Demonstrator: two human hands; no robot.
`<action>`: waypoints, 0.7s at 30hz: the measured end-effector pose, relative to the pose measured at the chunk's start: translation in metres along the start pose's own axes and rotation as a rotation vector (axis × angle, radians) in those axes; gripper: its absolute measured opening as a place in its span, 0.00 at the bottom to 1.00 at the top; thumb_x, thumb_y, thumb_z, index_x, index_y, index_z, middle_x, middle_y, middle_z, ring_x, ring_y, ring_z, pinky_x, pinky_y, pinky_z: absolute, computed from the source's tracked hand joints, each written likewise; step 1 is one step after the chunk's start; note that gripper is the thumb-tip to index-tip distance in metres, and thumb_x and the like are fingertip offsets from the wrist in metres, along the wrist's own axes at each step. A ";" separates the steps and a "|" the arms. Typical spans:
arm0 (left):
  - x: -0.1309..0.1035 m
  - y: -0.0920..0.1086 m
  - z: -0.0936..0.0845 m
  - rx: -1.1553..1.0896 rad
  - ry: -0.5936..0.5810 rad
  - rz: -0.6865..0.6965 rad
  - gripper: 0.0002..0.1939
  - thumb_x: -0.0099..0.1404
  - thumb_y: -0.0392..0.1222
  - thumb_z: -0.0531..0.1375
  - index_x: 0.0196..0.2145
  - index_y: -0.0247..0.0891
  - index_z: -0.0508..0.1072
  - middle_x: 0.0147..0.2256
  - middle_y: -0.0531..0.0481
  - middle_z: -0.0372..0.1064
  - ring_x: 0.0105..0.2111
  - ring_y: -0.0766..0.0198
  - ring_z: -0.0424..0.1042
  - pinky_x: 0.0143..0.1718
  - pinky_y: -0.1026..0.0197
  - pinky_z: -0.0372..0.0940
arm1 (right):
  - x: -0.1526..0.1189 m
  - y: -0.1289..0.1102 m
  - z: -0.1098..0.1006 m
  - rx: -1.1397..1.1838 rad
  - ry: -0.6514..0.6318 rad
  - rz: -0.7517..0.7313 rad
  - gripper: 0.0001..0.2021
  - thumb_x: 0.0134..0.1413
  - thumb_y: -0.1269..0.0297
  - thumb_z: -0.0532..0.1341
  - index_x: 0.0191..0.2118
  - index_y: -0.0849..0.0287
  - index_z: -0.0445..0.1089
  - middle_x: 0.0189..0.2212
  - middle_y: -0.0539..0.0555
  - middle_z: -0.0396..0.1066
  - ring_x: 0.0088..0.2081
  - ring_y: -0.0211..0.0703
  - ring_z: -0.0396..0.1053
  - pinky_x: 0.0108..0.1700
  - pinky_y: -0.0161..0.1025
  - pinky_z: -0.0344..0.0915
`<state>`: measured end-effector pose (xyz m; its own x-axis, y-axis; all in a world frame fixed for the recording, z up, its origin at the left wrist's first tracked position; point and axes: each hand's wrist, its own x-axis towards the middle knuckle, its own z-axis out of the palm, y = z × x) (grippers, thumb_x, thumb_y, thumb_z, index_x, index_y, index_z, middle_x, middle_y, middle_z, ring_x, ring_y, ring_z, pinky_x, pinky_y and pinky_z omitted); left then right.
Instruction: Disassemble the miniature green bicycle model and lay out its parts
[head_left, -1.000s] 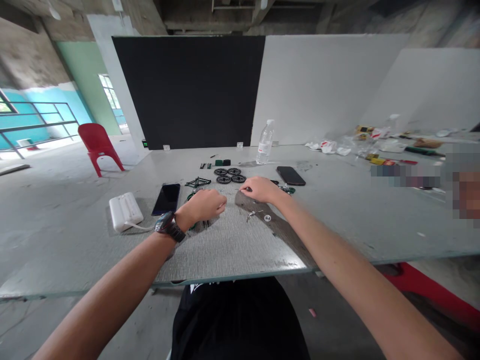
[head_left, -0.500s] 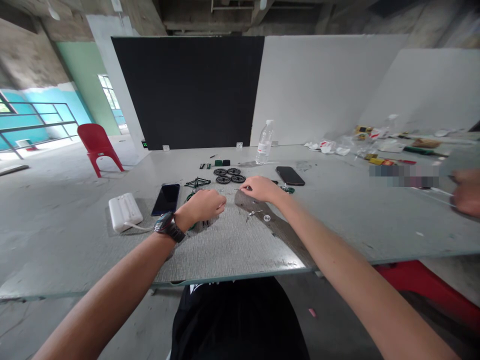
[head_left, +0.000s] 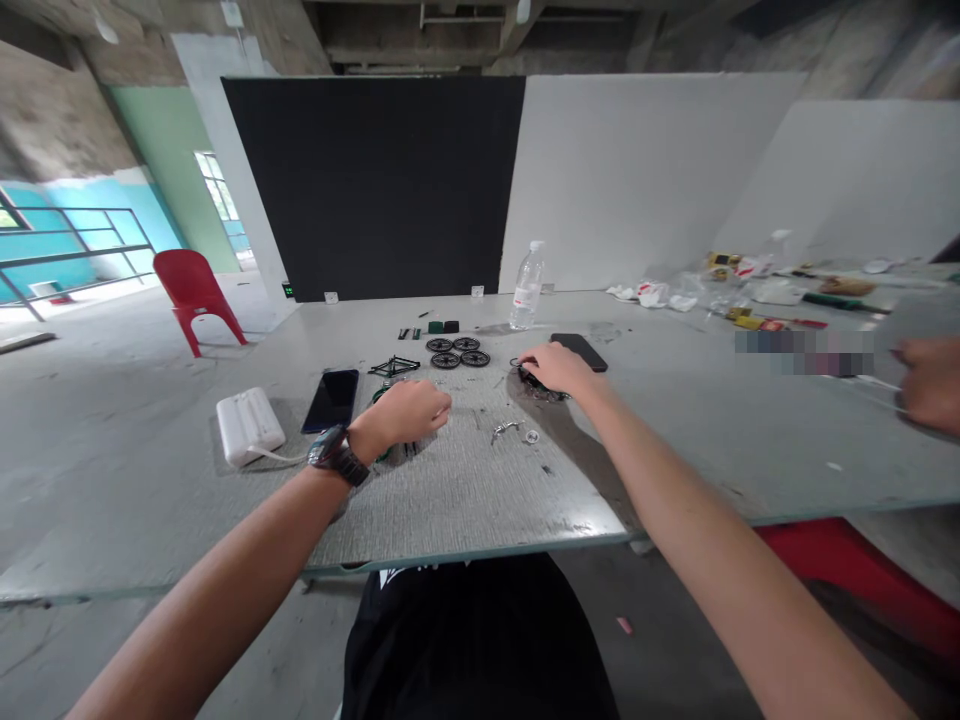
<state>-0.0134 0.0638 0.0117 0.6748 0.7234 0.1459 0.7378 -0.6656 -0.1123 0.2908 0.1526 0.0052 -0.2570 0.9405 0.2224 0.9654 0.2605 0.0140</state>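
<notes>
My left hand [head_left: 412, 410] rests low over the table with its fingers closed; whatever they hold is hidden. Green and black small parts [head_left: 382, 452] show partly beneath it. Farther right, my right hand [head_left: 556, 368] reaches down with bent fingers pinched at small dark parts [head_left: 551, 394] in front of a black phone. What the fingertips grip cannot be made out. Between the hands lie a curved silver part [head_left: 506, 430] and a small round white disc [head_left: 532, 437]. Four-spoked-looking black toy wheels [head_left: 457, 352] and a dark toy bicycle frame [head_left: 394, 366] lie beyond.
A phone [head_left: 331, 400] and a white power bank [head_left: 250, 427] with a cable lie left. The other phone [head_left: 579, 352] and a clear bottle [head_left: 528, 287] stand or lie behind. Another person's hand [head_left: 930, 385] is at far right, near clutter.
My right hand has moved right, from beside the wheels to the small parts near the black phone. My left hand stays almost where it was.
</notes>
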 end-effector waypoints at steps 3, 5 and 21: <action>0.000 0.000 0.000 0.002 -0.004 0.001 0.16 0.69 0.39 0.50 0.31 0.37 0.76 0.29 0.46 0.69 0.27 0.64 0.65 0.29 0.60 0.54 | 0.002 -0.007 0.001 0.025 0.017 -0.048 0.14 0.62 0.62 0.58 0.47 0.54 0.78 0.45 0.58 0.79 0.46 0.54 0.74 0.43 0.43 0.67; 0.001 0.000 0.000 0.004 -0.005 0.000 0.16 0.69 0.39 0.50 0.32 0.37 0.76 0.29 0.46 0.70 0.27 0.64 0.66 0.29 0.60 0.55 | 0.002 -0.009 0.001 0.029 0.011 -0.059 0.12 0.61 0.62 0.59 0.46 0.54 0.79 0.45 0.57 0.79 0.46 0.53 0.74 0.41 0.43 0.67; 0.000 0.000 0.000 0.006 -0.001 0.003 0.15 0.68 0.39 0.50 0.30 0.37 0.75 0.29 0.46 0.70 0.27 0.64 0.65 0.28 0.60 0.53 | 0.004 0.026 0.005 0.027 0.047 0.021 0.11 0.60 0.64 0.60 0.44 0.53 0.79 0.40 0.57 0.79 0.42 0.49 0.74 0.41 0.41 0.67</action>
<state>-0.0135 0.0635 0.0120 0.6767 0.7219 0.1447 0.7362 -0.6662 -0.1188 0.3145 0.1640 0.0014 -0.2335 0.9346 0.2682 0.9688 0.2472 -0.0178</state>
